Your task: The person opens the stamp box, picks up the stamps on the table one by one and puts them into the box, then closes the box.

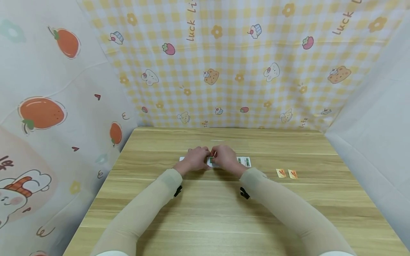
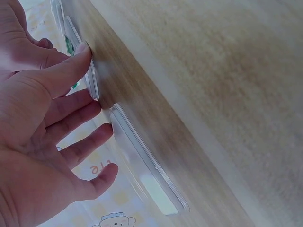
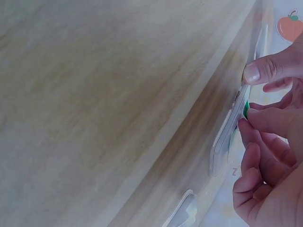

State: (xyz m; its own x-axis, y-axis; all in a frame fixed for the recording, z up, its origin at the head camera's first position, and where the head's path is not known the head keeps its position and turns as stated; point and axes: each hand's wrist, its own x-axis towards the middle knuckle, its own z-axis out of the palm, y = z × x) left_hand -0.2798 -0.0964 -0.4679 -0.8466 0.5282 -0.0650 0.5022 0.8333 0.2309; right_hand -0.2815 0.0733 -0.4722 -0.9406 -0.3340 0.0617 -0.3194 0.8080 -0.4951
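Observation:
Three flat, clear-edged cases lie in a row on the wooden table. My left hand (image 1: 194, 159) holds the left end of the middle case (image 3: 221, 144), thumb on its near edge and fingers at its end. Over that same case, my right hand (image 1: 225, 158) pinches a small green card (image 3: 246, 109) between thumb and forefinger. Whether the card touches the case's surface I cannot tell. The left case (image 2: 142, 161) is partly behind my left hand in the head view. Green printed pieces show on the right case (image 1: 246, 162).
Two small orange-printed cards (image 1: 280, 173) lie side by side on the table (image 1: 205, 213), right of my right forearm. A yellow checked cloth (image 1: 224, 89) hangs along the back edge. White cloths stand at both sides.

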